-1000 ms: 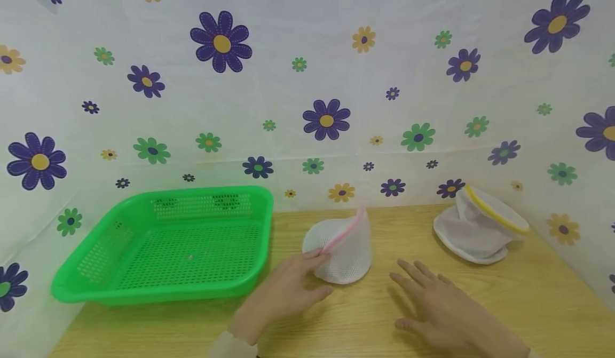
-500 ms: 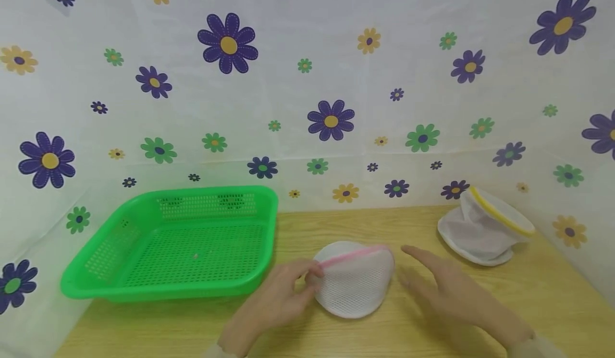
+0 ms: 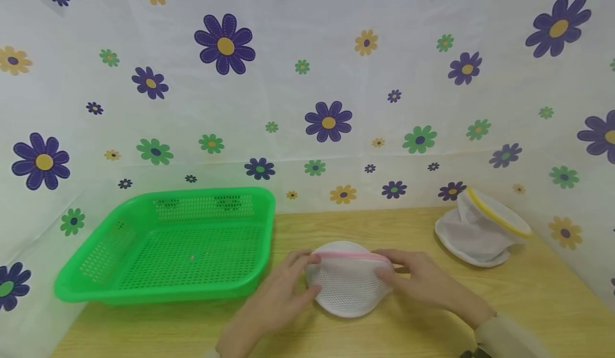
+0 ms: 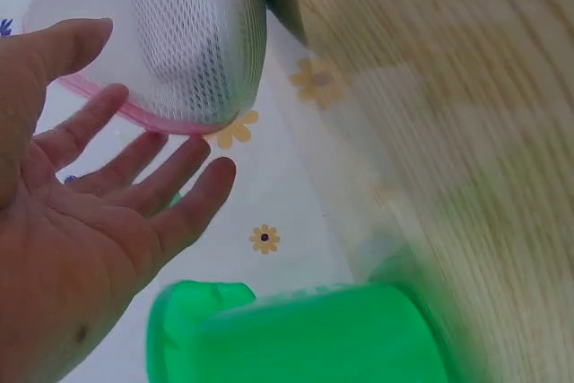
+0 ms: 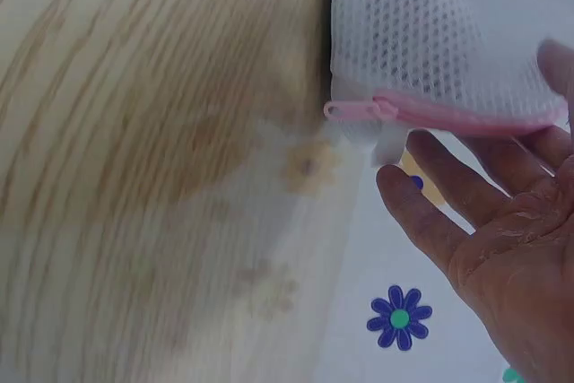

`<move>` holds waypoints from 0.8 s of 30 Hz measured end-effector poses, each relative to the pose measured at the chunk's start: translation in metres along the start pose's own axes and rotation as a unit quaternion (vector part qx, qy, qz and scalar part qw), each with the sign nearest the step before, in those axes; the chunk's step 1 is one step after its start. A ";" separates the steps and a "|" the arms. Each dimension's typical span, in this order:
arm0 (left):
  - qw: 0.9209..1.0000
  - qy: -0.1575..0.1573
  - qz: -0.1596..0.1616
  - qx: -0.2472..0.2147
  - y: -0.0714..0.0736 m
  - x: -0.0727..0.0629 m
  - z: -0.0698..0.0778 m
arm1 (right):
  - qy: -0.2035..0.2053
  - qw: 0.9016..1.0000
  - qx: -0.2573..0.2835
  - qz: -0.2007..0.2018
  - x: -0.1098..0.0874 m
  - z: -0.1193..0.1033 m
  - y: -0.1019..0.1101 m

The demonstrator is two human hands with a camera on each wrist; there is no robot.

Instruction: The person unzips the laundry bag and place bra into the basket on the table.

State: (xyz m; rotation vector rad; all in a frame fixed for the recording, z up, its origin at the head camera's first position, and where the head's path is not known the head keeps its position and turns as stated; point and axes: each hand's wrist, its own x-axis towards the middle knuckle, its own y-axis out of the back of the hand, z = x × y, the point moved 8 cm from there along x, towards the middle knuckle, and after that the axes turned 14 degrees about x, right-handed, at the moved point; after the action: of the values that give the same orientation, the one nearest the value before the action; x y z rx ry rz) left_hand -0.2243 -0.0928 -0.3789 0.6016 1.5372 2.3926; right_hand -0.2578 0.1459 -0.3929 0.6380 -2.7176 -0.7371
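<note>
A round white mesh laundry bag with a pink zipper lies on the wooden table, zipper toward the back. My left hand touches its left side, index fingertip at the zipper and thumb lower on the mesh. The left wrist view shows those fingers loosely spread. My right hand holds the right end, thumb in front and index finger behind the zipper. A pink zipper pull shows at that end in the right wrist view.
A green perforated plastic basket stands on the left of the table. A second white mesh bag with a yellow zipper sits at the back right. A flowered white sheet hangs behind the table.
The pink-zippered bag tipped toward me, from standing to lying, and its zipper levelled out. My right hand came leftward onto its right end. The left hand's fingers loosened and spread.
</note>
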 end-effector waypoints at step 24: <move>0.981 -0.045 -0.035 0.188 -0.026 0.017 0.046 | -0.092 0.946 0.296 -0.092 0.012 0.020 -0.032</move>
State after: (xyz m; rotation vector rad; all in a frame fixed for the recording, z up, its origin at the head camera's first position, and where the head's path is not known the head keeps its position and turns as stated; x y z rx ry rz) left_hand -0.2186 -0.0379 -0.3821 0.7037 1.9492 2.0042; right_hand -0.2641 0.1237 -0.4247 1.0019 -3.0909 0.0144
